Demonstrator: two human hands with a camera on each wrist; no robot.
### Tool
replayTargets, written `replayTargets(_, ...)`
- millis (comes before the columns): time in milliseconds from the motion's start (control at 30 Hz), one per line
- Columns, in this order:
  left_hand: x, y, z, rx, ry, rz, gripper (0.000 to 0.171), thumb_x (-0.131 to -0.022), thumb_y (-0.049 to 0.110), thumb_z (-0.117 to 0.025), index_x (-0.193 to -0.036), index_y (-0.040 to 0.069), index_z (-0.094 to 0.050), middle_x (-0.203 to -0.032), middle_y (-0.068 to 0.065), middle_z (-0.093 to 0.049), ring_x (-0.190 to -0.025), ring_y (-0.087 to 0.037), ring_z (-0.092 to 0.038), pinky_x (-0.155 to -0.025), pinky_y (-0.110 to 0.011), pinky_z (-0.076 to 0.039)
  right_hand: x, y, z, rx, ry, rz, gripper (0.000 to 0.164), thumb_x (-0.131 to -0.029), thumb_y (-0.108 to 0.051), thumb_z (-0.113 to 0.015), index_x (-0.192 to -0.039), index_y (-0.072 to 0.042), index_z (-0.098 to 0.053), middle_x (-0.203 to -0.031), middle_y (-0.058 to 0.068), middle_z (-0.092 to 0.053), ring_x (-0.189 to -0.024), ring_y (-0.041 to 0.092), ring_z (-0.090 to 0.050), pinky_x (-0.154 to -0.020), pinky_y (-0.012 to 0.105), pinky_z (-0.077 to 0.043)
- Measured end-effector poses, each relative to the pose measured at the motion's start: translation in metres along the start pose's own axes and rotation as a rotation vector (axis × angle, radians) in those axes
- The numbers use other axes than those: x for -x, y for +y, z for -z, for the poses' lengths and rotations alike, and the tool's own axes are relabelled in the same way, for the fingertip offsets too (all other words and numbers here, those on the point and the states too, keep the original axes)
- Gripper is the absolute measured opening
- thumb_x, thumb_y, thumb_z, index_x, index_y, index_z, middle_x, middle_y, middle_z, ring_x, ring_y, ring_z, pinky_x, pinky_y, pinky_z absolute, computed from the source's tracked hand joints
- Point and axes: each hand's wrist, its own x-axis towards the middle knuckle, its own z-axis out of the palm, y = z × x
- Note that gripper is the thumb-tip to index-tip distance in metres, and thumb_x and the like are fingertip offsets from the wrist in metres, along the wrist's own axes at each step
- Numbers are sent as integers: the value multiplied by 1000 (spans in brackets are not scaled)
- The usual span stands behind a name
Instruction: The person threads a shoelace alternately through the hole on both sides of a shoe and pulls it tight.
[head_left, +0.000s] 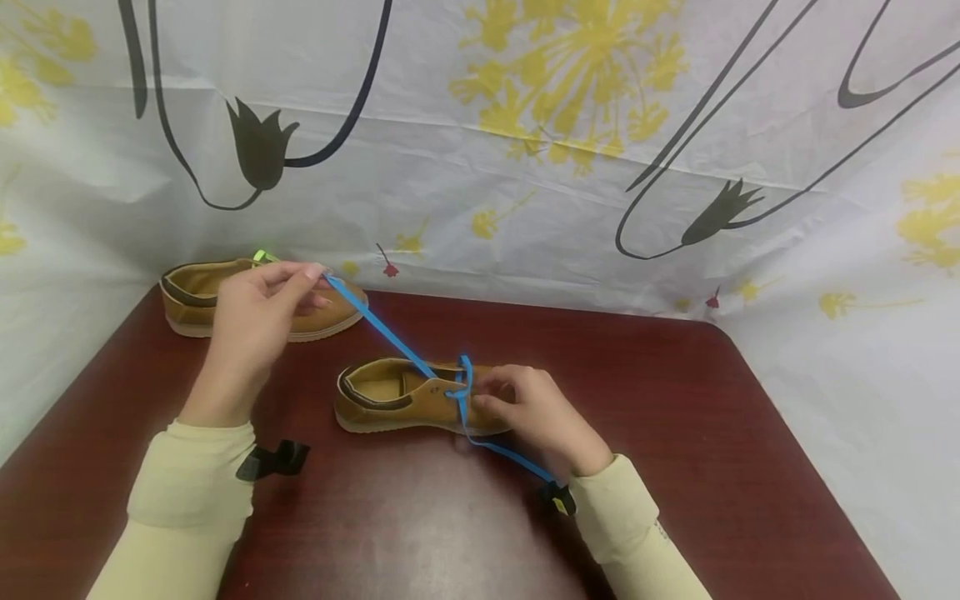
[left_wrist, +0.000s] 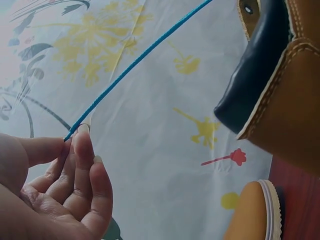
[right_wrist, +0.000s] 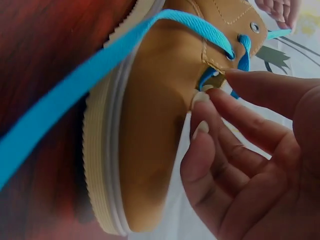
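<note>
A tan shoe (head_left: 375, 414) with a dark-lined collar lies on the table, its toe to the right. Through its eyelets runs a flat blue lace (head_left: 382, 329). My left hand (head_left: 258, 321), raised to the left of the shoe, pinches one end of the lace between thumb and fingers, and the lace is stretched taut in the left wrist view (left_wrist: 135, 62). Over the front of the shoe, my right hand (head_left: 543, 412) grips the shoe by the tongue opening at the lowest eyelets. The other lace length (right_wrist: 55, 110) trails loosely toward the right wrist.
A second tan shoe (head_left: 191, 312) with a bright green lace (head_left: 260, 256) stands at the back left, partly behind my left hand. The dark red table (head_left: 420, 517) ends at a white flower-patterned sheet (head_left: 420, 150) behind and at both sides. Black straps hang at both wrists.
</note>
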Motion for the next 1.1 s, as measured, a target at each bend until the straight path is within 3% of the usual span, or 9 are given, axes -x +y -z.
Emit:
replayTargets(267, 0, 0, 8, 243, 31, -5, 14, -94, 22, -73, -100, 11, -76, -81, 9, -75, -67, -4, -70, -71, -15, -58, 0, 1, -2, -86, 11, 33, 16, -96, -21, -70, -111, -21, -75, -106, -7, -75, -94, 8, -68, -80, 27, -56)
replayTargets(400, 0, 0, 11, 272, 35, 11, 10, -93, 22, -74, -98, 14, -77, -81, 9, -75, -68, -5, -71, -71, -15, -58, -1, 1, -5, -118, 27, 43, 16, -96, -20, -70, -112, -23, -75, -110, -7, -75, -95, 9, -69, -80, 28, -57)
replayTargets(633, 0, 1, 15, 239, 49, 31, 6, -93, 22, -74, -96, 17, -77, -79, 11, -75, -67, -4, -70, -70, -13, -57, -2, -1, -9, -183, 67, 23, 16, -96, -22, -71, -111, -23, -77, -110, -7, -76, -88, 9, -69, -75, 28, -58)
replayTargets(1100, -3, 1, 20, 407, 116, 14, 8, -92, 16, -74, -94, 9, -78, -81, 5, -76, -68, -9, -64, -69, -15, -57, -2, -4, -15, -173, 100, 24, 8, -92, -19, -75, -99, -22, -77, -95, -8, -75, -76, 11, -66, -67, 27, -55)
